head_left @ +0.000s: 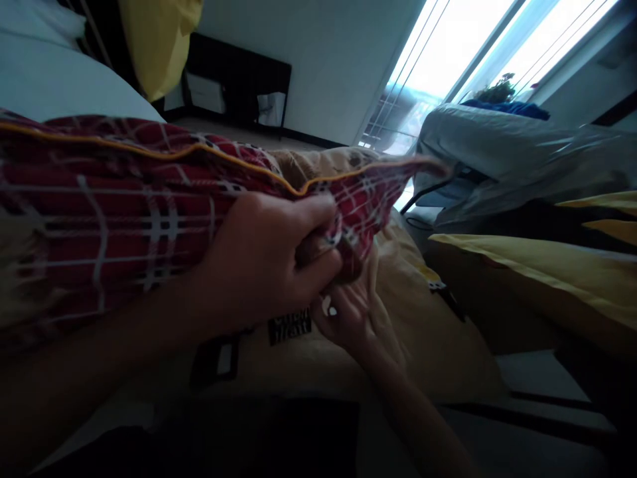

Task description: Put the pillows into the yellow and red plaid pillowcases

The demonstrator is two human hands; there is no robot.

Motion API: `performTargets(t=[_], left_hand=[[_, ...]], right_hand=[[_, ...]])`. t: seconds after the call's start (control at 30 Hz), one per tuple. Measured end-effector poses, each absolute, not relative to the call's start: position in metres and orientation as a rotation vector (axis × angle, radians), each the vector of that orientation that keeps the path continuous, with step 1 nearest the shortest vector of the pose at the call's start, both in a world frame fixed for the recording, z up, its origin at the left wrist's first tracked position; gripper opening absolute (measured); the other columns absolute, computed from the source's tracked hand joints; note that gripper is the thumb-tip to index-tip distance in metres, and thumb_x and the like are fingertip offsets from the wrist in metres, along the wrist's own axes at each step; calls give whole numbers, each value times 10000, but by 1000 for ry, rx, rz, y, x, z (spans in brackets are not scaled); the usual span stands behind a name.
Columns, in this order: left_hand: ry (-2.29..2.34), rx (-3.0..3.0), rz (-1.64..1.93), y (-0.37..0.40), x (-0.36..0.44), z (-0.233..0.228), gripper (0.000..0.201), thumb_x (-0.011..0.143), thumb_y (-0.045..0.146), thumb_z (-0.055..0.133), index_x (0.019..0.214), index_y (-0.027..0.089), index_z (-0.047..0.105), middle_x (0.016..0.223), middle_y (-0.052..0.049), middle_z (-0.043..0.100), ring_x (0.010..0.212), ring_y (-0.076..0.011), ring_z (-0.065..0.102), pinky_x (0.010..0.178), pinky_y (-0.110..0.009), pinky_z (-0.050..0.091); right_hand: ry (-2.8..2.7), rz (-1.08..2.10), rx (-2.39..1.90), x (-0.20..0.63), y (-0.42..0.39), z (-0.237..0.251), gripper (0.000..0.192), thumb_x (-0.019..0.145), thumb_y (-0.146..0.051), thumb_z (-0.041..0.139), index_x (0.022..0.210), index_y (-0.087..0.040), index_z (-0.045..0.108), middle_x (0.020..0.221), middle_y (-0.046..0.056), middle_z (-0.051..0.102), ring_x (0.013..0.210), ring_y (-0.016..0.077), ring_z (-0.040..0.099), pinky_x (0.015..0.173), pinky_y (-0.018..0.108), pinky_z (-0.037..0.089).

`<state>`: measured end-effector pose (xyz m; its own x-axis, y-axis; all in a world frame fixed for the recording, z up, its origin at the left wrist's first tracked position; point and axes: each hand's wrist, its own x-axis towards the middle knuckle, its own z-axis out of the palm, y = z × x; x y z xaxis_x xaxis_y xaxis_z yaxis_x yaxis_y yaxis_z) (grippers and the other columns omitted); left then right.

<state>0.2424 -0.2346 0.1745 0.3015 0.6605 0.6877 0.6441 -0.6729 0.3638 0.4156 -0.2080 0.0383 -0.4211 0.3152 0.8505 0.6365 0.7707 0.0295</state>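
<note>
The plaid cloth [119, 226] is above the tan cloth [423, 332] and off its left side. The step looks like gathering the plaid; next seems to call for a steady pinch. Over the tan cloth, the left hand [269, 245], back upward, closes on the bunch; the right hand [353, 312], just beneath, reaches up, grip unclear.

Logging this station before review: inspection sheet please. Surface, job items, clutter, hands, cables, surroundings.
Surface: tan cloth with black print; support beneath unclear.
Job items: red plaid cloth, orange edging, bunched near centre.
Clutter: yellow cloth at right; plastic-wrapped item, upper right.
Hands: left hand grips the red plaid cloth; right hand just below, grip unclear.
Cables: dark line below the window, possibly a cord.
Surroundings: window, plant, dark shelf.
</note>
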Motion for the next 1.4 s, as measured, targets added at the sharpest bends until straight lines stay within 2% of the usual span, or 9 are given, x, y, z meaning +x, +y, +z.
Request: performTargets(t=[0.07, 0.13, 0.23, 0.33, 0.47, 0.6, 1.0, 1.2, 1.4], left_hand=[[1270, 2541, 1326, -240, 238, 172, 122, 740, 212, 500, 628, 164, 496, 481, 57, 439, 448, -52, 392, 493, -224, 283], [1238, 2548, 1282, -243, 235, 168, 155, 736, 210, 484, 588, 165, 498, 457, 58, 415, 417, -52, 348, 469, -224, 262], [1195, 2549, 1209, -245, 235, 167, 178, 745, 229, 466, 587, 162, 513, 463, 51, 427, 415, -56, 345, 464, -223, 255], [1230, 2547, 1107, -245, 236, 169, 166, 738, 241, 467, 600, 164, 516, 462, 47, 435, 420, -64, 347, 462, -232, 244], [1264, 2554, 1121, -246, 236, 169, 146, 731, 234, 469, 608, 167, 511, 449, 54, 404, 416, -66, 325, 477, -241, 250], [1323, 2561, 1053, -247, 236, 168, 116, 721, 245, 468, 658, 175, 536, 465, 48, 419, 439, -84, 341, 494, -255, 257], [1355, 2533, 932, -246, 236, 168, 102, 710, 266, 482, 635, 197, 488, 490, 24, 433, 499, -117, 399, 533, -266, 322], [1368, 2544, 885, -248, 237, 166, 94, 725, 277, 488, 674, 203, 516, 493, 22, 429, 508, -128, 411, 551, -274, 350], [1313, 2608, 968, -247, 237, 162, 136, 732, 275, 472, 616, 205, 487, 456, 22, 393, 458, -117, 350, 503, -274, 313]], right_hand=[[-1991, -332, -674, 425, -211, 51, 68, 790, -130, 551, 807, -195, 539, 688, 19, 564, 687, 171, 522, 629, 317, 411], [-1909, -245, -675, 434, -220, 68, 145, 789, -101, 566, 904, -190, 563, 751, 24, 596, 706, 163, 554, 626, 310, 439], [-1872, -159, -670, 438, -231, 94, 254, 808, -115, 584, 1046, -203, 580, 878, 34, 649, 782, 163, 604, 694, 326, 488], [-1902, -226, -662, 431, -236, 110, 347, 781, -177, 660, 1118, -200, 577, 954, 45, 666, 829, 176, 624, 736, 341, 512], [-1897, -370, -694, 418, -233, 113, 294, 760, -165, 691, 1038, -205, 606, 918, 35, 673, 826, 173, 636, 738, 331, 528], [-1867, -379, -691, 412, -229, 113, 256, 782, -131, 674, 1011, -223, 606, 892, 22, 680, 794, 159, 638, 719, 318, 537], [-1852, -422, -665, 411, -226, 114, 243, 781, -75, 676, 971, -218, 626, 836, 1, 687, 729, 128, 633, 689, 275, 529], [-1805, -181, -879, 404, -229, 119, 19, 855, -186, 626, 848, -204, 631, 733, -29, 656, 633, 91, 580, 606, 231, 471], [-1838, 101, -982, 397, -229, 130, 116, 847, -206, 572, 736, -178, 589, 622, -47, 582, 542, 67, 494, 525, 203, 397]])
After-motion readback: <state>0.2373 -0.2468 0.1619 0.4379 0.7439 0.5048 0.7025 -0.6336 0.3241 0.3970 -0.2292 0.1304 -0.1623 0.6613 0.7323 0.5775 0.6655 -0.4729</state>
